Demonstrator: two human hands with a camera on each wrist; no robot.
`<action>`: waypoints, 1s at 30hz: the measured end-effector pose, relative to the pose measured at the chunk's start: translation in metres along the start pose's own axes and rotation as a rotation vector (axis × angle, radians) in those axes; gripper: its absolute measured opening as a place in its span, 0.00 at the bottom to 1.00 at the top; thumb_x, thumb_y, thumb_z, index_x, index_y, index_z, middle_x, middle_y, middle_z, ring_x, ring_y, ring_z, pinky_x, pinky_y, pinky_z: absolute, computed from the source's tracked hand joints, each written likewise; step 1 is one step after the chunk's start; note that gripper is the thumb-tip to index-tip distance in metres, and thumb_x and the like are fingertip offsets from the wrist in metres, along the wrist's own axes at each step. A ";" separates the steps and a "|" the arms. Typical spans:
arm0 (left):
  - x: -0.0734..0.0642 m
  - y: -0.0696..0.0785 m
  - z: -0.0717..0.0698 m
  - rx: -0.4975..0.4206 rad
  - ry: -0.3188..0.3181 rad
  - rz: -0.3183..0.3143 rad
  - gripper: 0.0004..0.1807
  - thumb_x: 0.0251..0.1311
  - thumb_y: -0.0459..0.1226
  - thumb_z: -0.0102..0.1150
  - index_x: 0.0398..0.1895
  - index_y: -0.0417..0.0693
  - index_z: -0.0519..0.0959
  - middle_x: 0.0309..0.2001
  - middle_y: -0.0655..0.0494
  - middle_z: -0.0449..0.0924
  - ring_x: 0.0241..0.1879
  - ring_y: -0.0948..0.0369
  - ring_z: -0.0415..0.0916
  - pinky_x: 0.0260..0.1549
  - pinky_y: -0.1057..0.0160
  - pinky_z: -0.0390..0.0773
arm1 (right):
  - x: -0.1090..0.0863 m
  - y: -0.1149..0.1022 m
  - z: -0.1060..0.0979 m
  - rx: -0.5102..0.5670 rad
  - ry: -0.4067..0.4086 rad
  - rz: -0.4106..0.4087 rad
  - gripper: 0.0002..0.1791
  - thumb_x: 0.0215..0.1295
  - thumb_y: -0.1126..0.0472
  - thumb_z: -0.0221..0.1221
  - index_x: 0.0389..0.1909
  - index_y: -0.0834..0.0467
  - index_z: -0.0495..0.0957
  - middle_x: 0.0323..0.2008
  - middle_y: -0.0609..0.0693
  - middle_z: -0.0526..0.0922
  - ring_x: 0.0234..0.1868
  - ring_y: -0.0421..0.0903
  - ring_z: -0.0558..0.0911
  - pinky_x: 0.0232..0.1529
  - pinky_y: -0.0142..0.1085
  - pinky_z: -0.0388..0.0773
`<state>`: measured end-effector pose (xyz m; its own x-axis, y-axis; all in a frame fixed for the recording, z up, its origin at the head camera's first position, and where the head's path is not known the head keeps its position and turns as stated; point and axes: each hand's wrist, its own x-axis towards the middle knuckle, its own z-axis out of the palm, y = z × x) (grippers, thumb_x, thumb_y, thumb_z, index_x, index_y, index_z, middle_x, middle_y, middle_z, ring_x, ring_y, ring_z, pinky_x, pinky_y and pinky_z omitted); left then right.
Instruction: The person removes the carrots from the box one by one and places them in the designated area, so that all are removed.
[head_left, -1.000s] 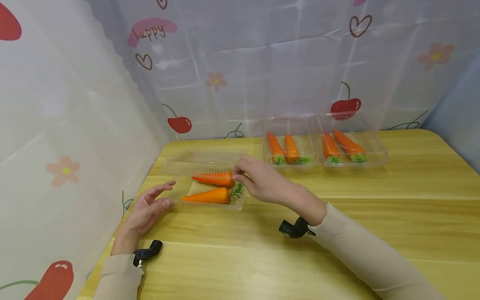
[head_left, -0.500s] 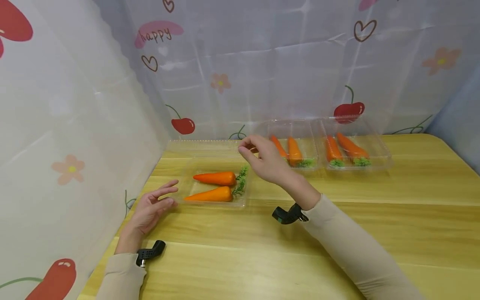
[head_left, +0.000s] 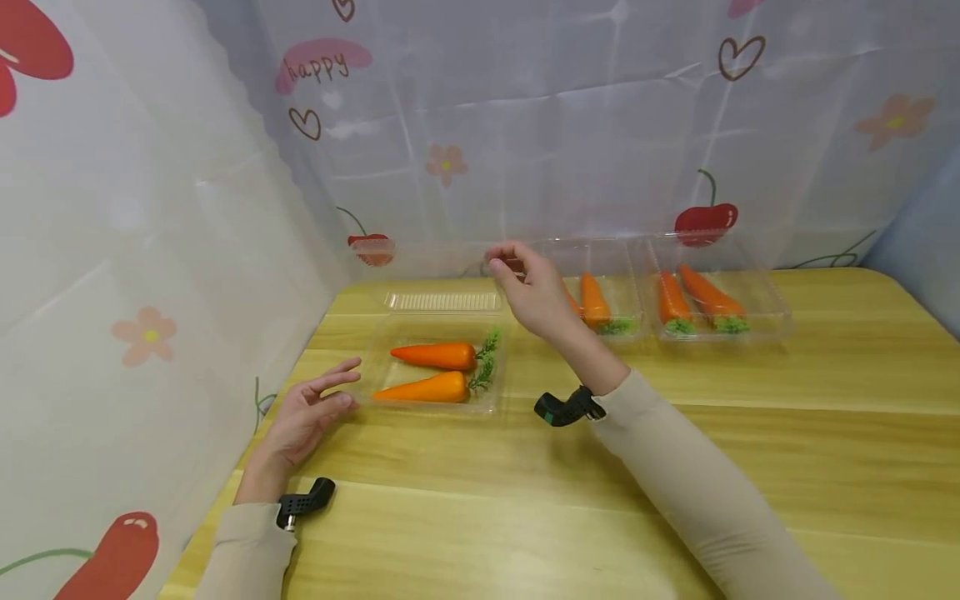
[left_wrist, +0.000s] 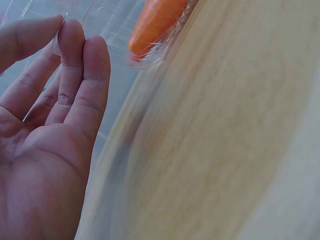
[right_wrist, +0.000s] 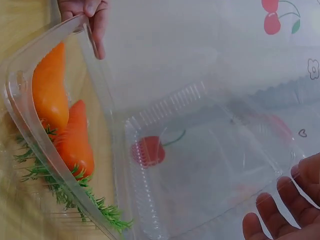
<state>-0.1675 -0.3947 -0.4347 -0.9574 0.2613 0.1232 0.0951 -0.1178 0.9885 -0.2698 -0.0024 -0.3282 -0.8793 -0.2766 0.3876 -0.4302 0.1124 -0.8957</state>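
Clear plastic clamshell [head_left: 435,329] with two carrots [head_left: 433,356] lies two o'clock from the left hand [head_left: 303,417], whose grip I cannot tell; eight o'clock from the right hand [head_left: 536,296], which pinches the raised lid [head_left: 442,301].

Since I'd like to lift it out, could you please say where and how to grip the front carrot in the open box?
Hold the front carrot around its thick right end, probably from above: it lies flat, tapering left, while the box walls surround it and the lid stands raised.
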 end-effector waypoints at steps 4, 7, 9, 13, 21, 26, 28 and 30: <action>0.002 0.001 0.000 -0.002 -0.014 0.004 0.21 0.70 0.18 0.48 0.65 0.17 0.67 0.78 0.50 0.63 0.41 0.61 0.84 0.51 0.62 0.86 | 0.006 0.001 -0.001 0.025 0.019 0.042 0.18 0.80 0.55 0.52 0.64 0.54 0.76 0.61 0.51 0.79 0.63 0.50 0.77 0.68 0.48 0.75; 0.001 0.001 0.000 -0.005 -0.018 0.005 0.21 0.70 0.18 0.47 0.65 0.18 0.68 0.77 0.51 0.64 0.42 0.62 0.84 0.51 0.62 0.86 | 0.010 0.004 -0.001 0.045 0.018 0.072 0.20 0.80 0.54 0.53 0.68 0.53 0.73 0.64 0.52 0.77 0.65 0.51 0.76 0.67 0.49 0.76; 0.000 0.000 -0.001 -0.004 -0.018 0.005 0.20 0.70 0.17 0.47 0.65 0.20 0.70 0.77 0.52 0.64 0.41 0.62 0.84 0.51 0.63 0.86 | 0.012 0.007 -0.001 0.049 0.018 0.105 0.22 0.80 0.53 0.53 0.71 0.52 0.72 0.66 0.53 0.75 0.67 0.52 0.75 0.67 0.50 0.76; 0.000 -0.001 -0.001 0.001 -0.013 0.001 0.20 0.71 0.18 0.48 0.65 0.25 0.73 0.76 0.54 0.66 0.42 0.62 0.84 0.52 0.62 0.86 | 0.014 0.015 0.002 0.048 0.014 0.178 0.27 0.80 0.53 0.54 0.76 0.51 0.66 0.71 0.55 0.71 0.71 0.55 0.73 0.70 0.50 0.74; 0.001 0.000 0.000 0.016 0.012 -0.011 0.21 0.71 0.20 0.51 0.65 0.23 0.72 0.76 0.55 0.67 0.43 0.62 0.84 0.52 0.62 0.86 | 0.019 0.026 0.010 0.052 0.019 0.312 0.37 0.79 0.53 0.55 0.82 0.52 0.53 0.77 0.55 0.63 0.76 0.56 0.68 0.72 0.51 0.72; 0.000 0.000 0.001 0.036 0.027 -0.018 0.21 0.71 0.21 0.51 0.65 0.22 0.71 0.77 0.53 0.65 0.51 0.62 0.80 0.51 0.63 0.85 | 0.023 0.030 0.014 0.038 0.026 0.398 0.40 0.78 0.53 0.56 0.83 0.53 0.48 0.79 0.56 0.60 0.77 0.58 0.64 0.75 0.54 0.67; 0.000 0.000 0.002 0.044 0.036 -0.024 0.21 0.71 0.21 0.51 0.65 0.22 0.70 0.77 0.53 0.65 0.53 0.61 0.79 0.51 0.63 0.85 | 0.024 0.032 0.015 0.045 0.026 0.425 0.41 0.78 0.53 0.56 0.83 0.54 0.48 0.80 0.56 0.58 0.79 0.58 0.60 0.78 0.54 0.63; 0.000 0.001 0.002 0.048 0.036 -0.027 0.21 0.71 0.22 0.51 0.65 0.22 0.71 0.77 0.53 0.64 0.52 0.61 0.79 0.50 0.64 0.85 | 0.026 0.033 0.016 0.056 0.027 0.442 0.41 0.78 0.53 0.55 0.83 0.56 0.47 0.81 0.57 0.57 0.81 0.58 0.57 0.80 0.53 0.59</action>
<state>-0.1670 -0.3932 -0.4341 -0.9689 0.2289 0.0941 0.0813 -0.0652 0.9946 -0.3032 -0.0212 -0.3517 -0.9816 -0.1884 -0.0301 -0.0008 0.1619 -0.9868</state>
